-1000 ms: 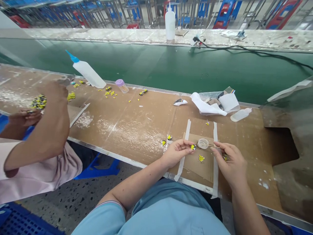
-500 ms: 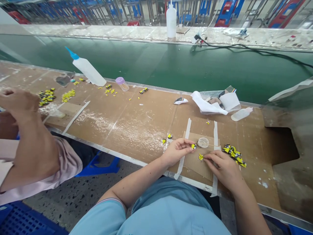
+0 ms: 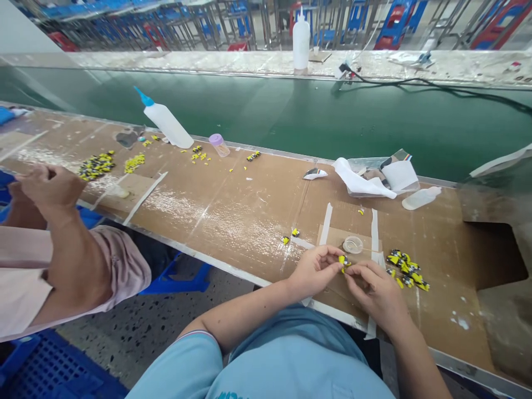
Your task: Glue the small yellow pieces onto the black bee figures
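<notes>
My left hand [image 3: 318, 271] pinches a small yellow-and-black figure [image 3: 343, 259] between thumb and index finger. From the other side, my right hand [image 3: 376, 288] brings its pinched fingertips up against the figure. A bit of yellow shows at those fingertips, too small to make out fully. Just beyond both hands stands a small clear round cup [image 3: 353, 244] with a thin stick lying across its side. Several yellow-and-black figures [image 3: 409, 269] lie in a heap right of my right hand. Two more figures [image 3: 295, 233] rest beyond my left hand.
A co-worker's hand [image 3: 54, 185] is at the far left, near more yellow pieces [image 3: 97, 166]. Along the back edge are a blue-tipped bottle [image 3: 168, 124], a purple-lidded jar [image 3: 219, 145], a plastic tray [image 3: 366, 191] with white paper and a small bottle [image 3: 421, 198]. A dark opening [image 3: 501, 252] is at right.
My hands have come together, and my right fingertips now meet the figure in my left hand. The yellow bits at my right fingertips have left the cardboard. The view has shifted slightly.
</notes>
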The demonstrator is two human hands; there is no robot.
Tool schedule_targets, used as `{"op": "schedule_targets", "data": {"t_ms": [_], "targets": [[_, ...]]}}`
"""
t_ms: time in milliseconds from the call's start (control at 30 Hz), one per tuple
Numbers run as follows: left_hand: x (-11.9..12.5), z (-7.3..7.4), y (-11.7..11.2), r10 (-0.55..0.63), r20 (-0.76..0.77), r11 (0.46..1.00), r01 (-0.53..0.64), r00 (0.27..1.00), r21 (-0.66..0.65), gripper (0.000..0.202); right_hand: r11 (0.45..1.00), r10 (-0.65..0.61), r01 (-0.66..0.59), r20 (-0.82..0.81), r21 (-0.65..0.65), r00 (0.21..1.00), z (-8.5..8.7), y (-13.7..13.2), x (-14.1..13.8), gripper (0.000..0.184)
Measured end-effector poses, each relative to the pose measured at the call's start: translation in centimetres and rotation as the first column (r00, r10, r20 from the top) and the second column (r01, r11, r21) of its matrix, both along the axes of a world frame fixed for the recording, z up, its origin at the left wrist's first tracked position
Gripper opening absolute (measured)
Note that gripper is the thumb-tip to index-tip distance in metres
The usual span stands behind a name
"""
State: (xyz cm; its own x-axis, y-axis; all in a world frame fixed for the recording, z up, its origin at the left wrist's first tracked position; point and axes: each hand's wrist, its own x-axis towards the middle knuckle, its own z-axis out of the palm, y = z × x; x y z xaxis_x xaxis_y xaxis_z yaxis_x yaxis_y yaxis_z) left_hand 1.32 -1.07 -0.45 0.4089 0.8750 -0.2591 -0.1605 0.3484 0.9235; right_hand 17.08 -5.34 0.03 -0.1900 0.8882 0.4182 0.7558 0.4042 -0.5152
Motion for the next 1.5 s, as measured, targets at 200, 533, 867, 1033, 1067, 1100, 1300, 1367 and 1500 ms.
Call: {"op": "schedule_targets", "data": {"t_ms": [200, 533, 867, 1033, 1067, 1100, 1300, 1367, 1500], "targets": [[0.2, -0.9, -0.3, 0.048, -0.072, 0.997, -0.044, 0.996, 0.065, 0.028, 0.994, -0.066, 0.065, 0.003, 0.085, 0.998, -0.3, 0.0, -1.1, 0.018], [0.4, -0.6, 0.0, 0.124, 0.046, 0.987, -0.118, 0.991, -0.105, 0.037, 0.946, -0.147, 0.121, 0.064, 0.301, 0.987, -0.8, -0.2, -1.9, 0.008], [-1.0, -0.4, 1.0, -0.053, 0.102, 0.983, 0.070, 0.993, -0.170, 0.044, 0.967, -0.130, 0.146, -0.087, 0.211, 0.988, -1.2, -0.2, -1.2, 0.004], [-1.2, -0.7, 1.1, -0.123, 0.099, 0.980, 0.137, 0.987, -0.146, 0.045, 0.971, -0.139, 0.155, -0.097, 0.184, 0.985, -1.4, -0.2, -1.0, 0.003], [-1.2, -0.7, 1.1, -0.136, 0.096, 0.979, 0.149, 0.986, -0.139, 0.044, 0.972, -0.134, 0.149, -0.089, 0.182, 0.987, -1.4, -0.2, -0.9, 0.003], [-1.2, -0.6, 1.1, -0.150, 0.092, 0.978, 0.161, 0.984, -0.132, 0.044, 0.974, -0.128, 0.141, -0.083, 0.180, 0.988, -1.4, -0.2, -0.9, 0.003], [-1.6, -0.3, 1.3, -0.209, 0.033, 0.977, 0.210, 0.977, -0.031, 0.035, 0.985, -0.102, 0.118, -0.128, 0.127, 0.986, -1.3, -0.1, -0.9, 0.007], [-1.6, -0.3, 1.3, -0.218, 0.019, 0.976, 0.218, 0.976, 0.010, 0.032, 0.989, -0.099, 0.114, -0.158, 0.091, 0.982, -1.2, -0.2, -0.9, 0.007], [-1.5, -0.2, 1.2, -0.215, 0.048, 0.977, 0.215, 0.975, -0.001, 0.035, 0.993, -0.083, 0.098, -0.192, 0.069, 0.978, -1.3, -0.4, -0.9, 0.007]]}}
